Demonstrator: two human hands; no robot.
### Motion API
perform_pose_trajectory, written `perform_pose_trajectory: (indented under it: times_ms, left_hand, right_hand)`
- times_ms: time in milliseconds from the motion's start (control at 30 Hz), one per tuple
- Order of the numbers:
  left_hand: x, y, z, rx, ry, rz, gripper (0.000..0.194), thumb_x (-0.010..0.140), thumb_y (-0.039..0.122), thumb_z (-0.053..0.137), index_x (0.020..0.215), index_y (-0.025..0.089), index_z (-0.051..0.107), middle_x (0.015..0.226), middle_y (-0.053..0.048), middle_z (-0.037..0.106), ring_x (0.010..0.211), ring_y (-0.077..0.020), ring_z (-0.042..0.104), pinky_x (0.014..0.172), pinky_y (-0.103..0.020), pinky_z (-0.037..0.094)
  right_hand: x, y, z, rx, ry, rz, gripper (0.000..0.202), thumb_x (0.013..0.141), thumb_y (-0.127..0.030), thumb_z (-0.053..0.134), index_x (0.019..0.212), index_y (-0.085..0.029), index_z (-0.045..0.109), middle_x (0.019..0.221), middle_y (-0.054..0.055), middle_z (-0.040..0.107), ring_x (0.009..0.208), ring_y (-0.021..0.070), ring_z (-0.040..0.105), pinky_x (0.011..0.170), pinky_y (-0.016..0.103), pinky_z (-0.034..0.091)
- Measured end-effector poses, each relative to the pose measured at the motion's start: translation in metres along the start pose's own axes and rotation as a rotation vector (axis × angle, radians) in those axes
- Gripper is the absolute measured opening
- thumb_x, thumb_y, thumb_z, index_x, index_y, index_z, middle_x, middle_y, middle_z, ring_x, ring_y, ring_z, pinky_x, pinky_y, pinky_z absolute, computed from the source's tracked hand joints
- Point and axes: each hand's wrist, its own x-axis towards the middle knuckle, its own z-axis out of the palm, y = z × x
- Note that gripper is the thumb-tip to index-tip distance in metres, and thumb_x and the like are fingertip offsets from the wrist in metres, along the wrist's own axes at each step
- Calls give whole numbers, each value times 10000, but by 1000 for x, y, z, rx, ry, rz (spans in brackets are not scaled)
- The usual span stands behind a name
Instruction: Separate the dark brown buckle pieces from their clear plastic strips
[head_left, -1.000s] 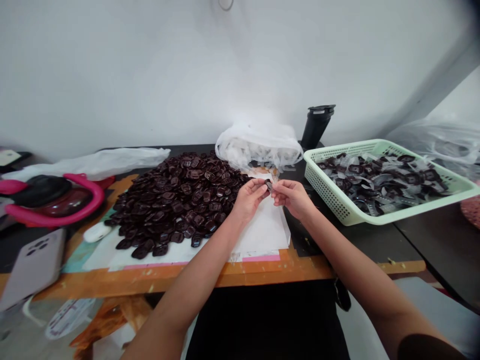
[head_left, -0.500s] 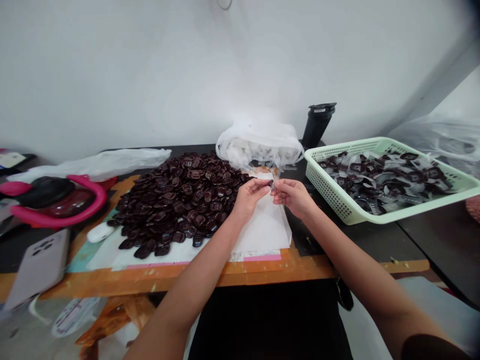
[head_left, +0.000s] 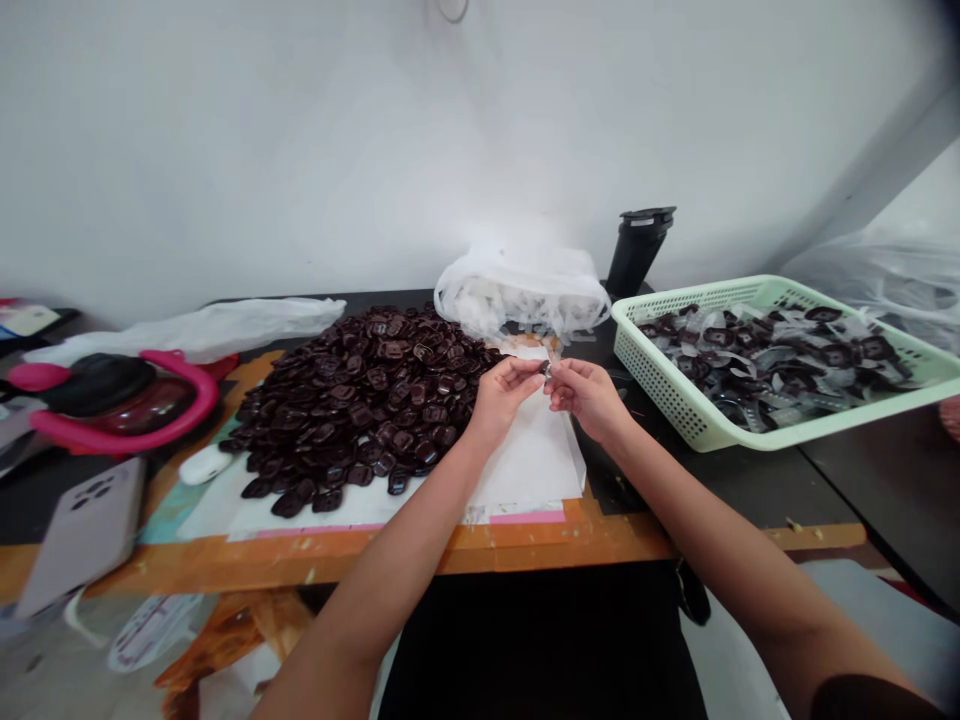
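Over the white paper (head_left: pixel 532 455), my two hands meet, fingertips almost touching. My left hand (head_left: pixel 499 400) pinches a small dark brown buckle (head_left: pixel 545 369), mostly covered by the fingers. Pinched at the buckle's right side, my right hand (head_left: pixel 591 397) has what looks like a short translucent strip; its shape is hard to make out. To the left lies a big heap of loose dark brown buckles (head_left: pixel 360 400). Behind the hands, a white plastic bag (head_left: pixel 525 275) spills translucent strips (head_left: pixel 536 312).
At right, a pale green basket (head_left: pixel 694 415) holds buckles with strips on them. Behind stands a black tumbler (head_left: pixel 640 255). On the left are a phone (head_left: pixel 86 530), a white mouse-shaped object (head_left: pixel 204 464), a pink-handled pot (head_left: pixel 120 395) and a flattened plastic bag (head_left: pixel 202 330).
Both hands stay together at the buckle with only slight finger movement. The whole view has shifted a little; nothing is put down or picked up.
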Motion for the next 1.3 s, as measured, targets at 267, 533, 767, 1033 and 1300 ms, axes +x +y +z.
perform_pose_trajectory:
  times_ms: [267, 533, 767, 1033, 1300]
  left_hand:
    - [-1, 3, 0, 94, 1, 48, 183, 710, 299, 747, 799, 152, 683, 788, -29, 671, 737, -131, 602, 740, -275, 466]
    - [2, 3, -5, 206, 36, 96, 181, 752, 323, 688, 701, 149, 678, 963, -71, 646, 840, -155, 596, 754, -275, 454]
    - [11, -6, -18, 363, 137, 188, 220, 832, 350, 585, 742, 154, 630, 997, -72, 551, 905, -166, 546, 801, -273, 447]
    - [13, -4, -23, 425, 124, 186, 250, 845, 390, 570, 744, 164, 603, 895, -52, 557, 793, -153, 538, 739, -261, 438]
    - [1, 5, -26, 1141, -48, 244, 171, 797, 100, 558, 916, 180, 650, 964, -88, 588, 898, -225, 545, 836, -347, 424]
  right_hand:
    - [-2, 1, 4, -123, -5, -98, 314, 749, -447, 692, 758, -165, 555, 595, -2, 624, 426, 73, 506, 431, 193, 417]
    - [-4, 2, 1, -620, -61, -435, 360, 808, -421, 618, 1080, -198, 539, 624, -41, 524, 517, 102, 462, 474, 217, 374]
    - [-8, -2, 3, -1171, 126, -684, 215, 767, -319, 614, 619, -169, 571, 523, -34, 404, 495, 96, 375, 504, 253, 274]
    - [-10, -7, 0, -839, 101, -539, 197, 745, -392, 662, 751, -196, 661, 577, -4, 484, 530, 123, 393, 531, 278, 314]
    - [2, -26, -16, -305, 267, -447, 411, 844, -573, 478, 1067, -274, 649, 821, 21, 578, 509, 108, 429, 458, 254, 369]
